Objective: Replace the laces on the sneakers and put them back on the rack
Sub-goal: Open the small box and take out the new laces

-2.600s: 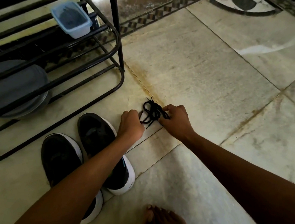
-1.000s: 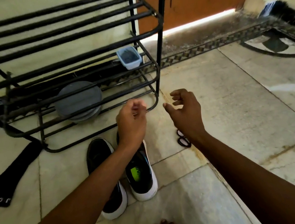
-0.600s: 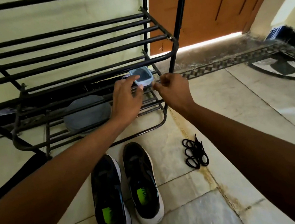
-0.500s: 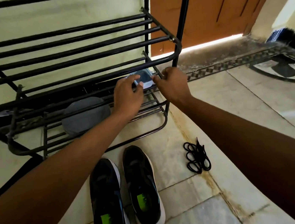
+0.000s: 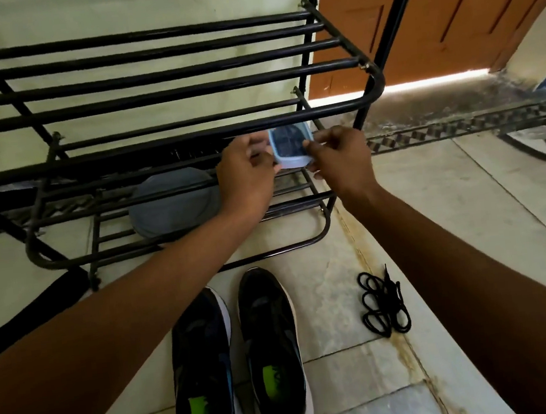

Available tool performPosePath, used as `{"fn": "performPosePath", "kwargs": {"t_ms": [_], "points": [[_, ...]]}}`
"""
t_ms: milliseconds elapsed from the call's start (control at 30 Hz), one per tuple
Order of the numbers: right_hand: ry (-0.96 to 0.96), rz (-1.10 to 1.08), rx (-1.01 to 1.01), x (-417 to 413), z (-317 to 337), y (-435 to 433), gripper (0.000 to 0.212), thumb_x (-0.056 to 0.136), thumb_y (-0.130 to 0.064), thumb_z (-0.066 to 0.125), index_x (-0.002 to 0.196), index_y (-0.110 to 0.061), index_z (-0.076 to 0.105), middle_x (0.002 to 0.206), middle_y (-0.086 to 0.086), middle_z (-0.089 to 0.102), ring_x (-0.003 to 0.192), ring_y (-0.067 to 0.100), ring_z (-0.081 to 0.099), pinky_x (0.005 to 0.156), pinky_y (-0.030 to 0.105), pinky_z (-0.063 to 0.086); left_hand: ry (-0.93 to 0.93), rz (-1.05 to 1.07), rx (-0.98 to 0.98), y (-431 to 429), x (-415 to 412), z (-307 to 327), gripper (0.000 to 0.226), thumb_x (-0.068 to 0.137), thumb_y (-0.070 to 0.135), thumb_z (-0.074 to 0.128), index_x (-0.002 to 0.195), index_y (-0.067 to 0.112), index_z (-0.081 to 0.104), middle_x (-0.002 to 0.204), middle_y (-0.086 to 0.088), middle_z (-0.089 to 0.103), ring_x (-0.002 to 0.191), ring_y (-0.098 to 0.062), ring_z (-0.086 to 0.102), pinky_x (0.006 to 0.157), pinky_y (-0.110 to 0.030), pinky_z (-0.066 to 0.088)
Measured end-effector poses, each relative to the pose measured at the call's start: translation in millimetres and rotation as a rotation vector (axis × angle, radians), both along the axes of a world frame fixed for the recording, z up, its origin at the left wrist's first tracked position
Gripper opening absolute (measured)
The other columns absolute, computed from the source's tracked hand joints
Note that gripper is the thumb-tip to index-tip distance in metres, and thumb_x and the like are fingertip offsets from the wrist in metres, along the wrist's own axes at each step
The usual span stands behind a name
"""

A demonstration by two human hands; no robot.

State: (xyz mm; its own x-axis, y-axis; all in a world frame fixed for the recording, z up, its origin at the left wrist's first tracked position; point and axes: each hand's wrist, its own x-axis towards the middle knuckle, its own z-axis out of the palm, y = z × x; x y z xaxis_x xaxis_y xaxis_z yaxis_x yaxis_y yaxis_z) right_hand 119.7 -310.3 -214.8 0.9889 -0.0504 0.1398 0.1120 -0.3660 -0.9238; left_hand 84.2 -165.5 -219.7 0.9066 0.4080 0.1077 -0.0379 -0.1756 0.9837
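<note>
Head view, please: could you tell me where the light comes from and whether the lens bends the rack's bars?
Head view: the strongest light is a glaring strip under the door; the rack bars bow, a wide-angle effect; sneakers and laces lie in dim, even shade without hard shadows; the box looks sharp.

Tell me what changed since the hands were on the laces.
Both hands let go of the laces, which now lie on the floor, and reached up to the rack. The left hand and right hand now grip the blue box from either side. The sneakers stayed side by side on the floor; the grey plate stayed on the lower shelf.
</note>
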Motion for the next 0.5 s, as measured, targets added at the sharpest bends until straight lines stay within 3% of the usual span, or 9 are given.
{"fn": "performPosePath", "kwargs": {"t_ms": [100,233,400,500], "points": [[0.038,0.029,0.187,-27.8,8.2,5.9,0.014,0.097,-0.016,0.065,0.092,-0.003,0.068,0.078,0.018,0.072,0.06,0.022,0.067,0.058,0.034,0.057,-0.071,-0.047,-0.092,12.0,-41.7,6.9,0.023,0.099,-0.004,0.059,0.112,0.014,0.061,0.116,-0.005,0.072,0.107,-0.017,0.071,0.078,-0.029,0.062],[0.121,0.128,0.285,-69.6,12.9,33.9,0.013,0.096,-0.01,0.066,0.097,0.003,0.065,0.076,0.019,0.069,0.056,0.02,0.064,0.053,0.031,0.052,-0.029,0.066,-0.135,35.7,-91.2,4.4,0.035,0.089,-0.016,0.064,0.114,0.009,0.061,0.113,-0.005,0.072,0.086,-0.001,0.071,0.069,-0.026,0.061],[0.256,0.298,0.305,-127.5,7.5,75.1,0.013,0.094,-0.005,0.068,0.098,-0.002,0.056,0.078,0.019,0.066,0.056,0.023,0.067,0.053,0.031,0.055,-0.019,0.281,-0.312,69.6,-150.7,-6.7,0.028,0.09,-0.009,0.068,0.109,0.012,0.065,0.107,-0.005,0.075,0.095,-0.016,0.074,0.07,-0.027,0.06],[0.356,0.403,0.344,-161.4,3.7,96.8,0.011,0.095,-0.004,0.066,0.098,-0.002,0.056,0.073,0.015,0.066,0.056,0.024,0.065,0.053,0.031,0.054,0.049,0.35,-0.453,86.2,-183.0,-15.1,0.022,0.099,-0.001,0.058,0.113,0.013,0.067,0.111,-0.007,0.075,0.097,-0.021,0.074,0.076,-0.034,0.061]]}}
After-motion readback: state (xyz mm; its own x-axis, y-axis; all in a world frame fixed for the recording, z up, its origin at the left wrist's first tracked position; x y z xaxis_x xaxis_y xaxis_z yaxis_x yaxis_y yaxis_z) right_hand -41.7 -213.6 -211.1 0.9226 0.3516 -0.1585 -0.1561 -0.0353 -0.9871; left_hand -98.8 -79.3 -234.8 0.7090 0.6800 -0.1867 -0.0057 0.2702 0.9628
